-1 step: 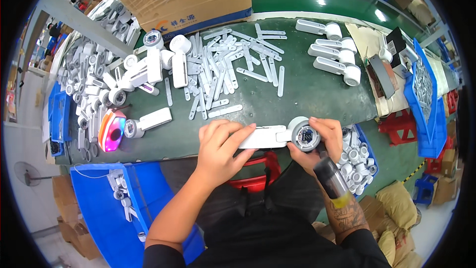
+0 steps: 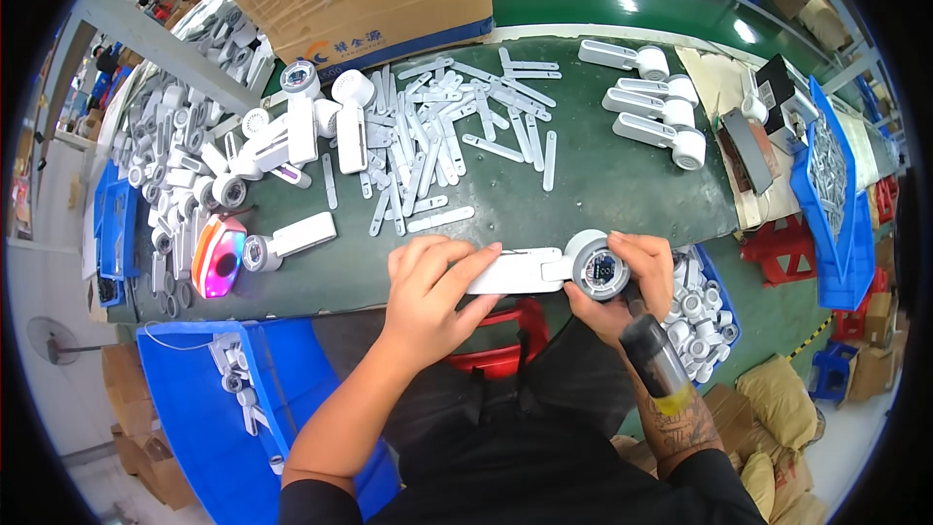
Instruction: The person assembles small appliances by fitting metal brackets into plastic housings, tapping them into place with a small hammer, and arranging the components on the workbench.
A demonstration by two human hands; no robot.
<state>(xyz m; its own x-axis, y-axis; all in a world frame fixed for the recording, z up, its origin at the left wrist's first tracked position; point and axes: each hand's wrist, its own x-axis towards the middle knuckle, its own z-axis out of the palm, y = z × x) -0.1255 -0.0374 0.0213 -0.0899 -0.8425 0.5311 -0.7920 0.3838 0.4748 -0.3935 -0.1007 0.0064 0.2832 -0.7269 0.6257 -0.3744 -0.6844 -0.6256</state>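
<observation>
Between my hands, level above the table's front edge, is a white handheld fan point(image 2: 520, 273) with a flat handle and a round head. My left hand point(image 2: 426, 297) is closed around the handle's left end, thumb below and fingers above. With fingers and thumb, my right hand point(image 2: 637, 277) grips the round head, whose open face shows a dark circuit inside a grey ring. A dark cylinder with a yellow end point(image 2: 656, 365), blurred, overlaps my right wrist; whether that hand holds it I cannot tell. Left of my hands lies another fan point(image 2: 296, 236) beside a glowing orange and pink device point(image 2: 220, 255).
Many flat grey strips point(image 2: 423, 141) lie mid-table, with piled fan parts point(image 2: 180, 151) to their left. Several fans point(image 2: 649, 126) lie at the right. Behind stands a cardboard box point(image 2: 364, 5). Blue bins point(image 2: 260, 369) are below the front edge, with a red stool point(image 2: 530, 335) between them.
The dark cylinder over my right wrist has shifted slightly right and down. My hands and the fan have barely moved.
</observation>
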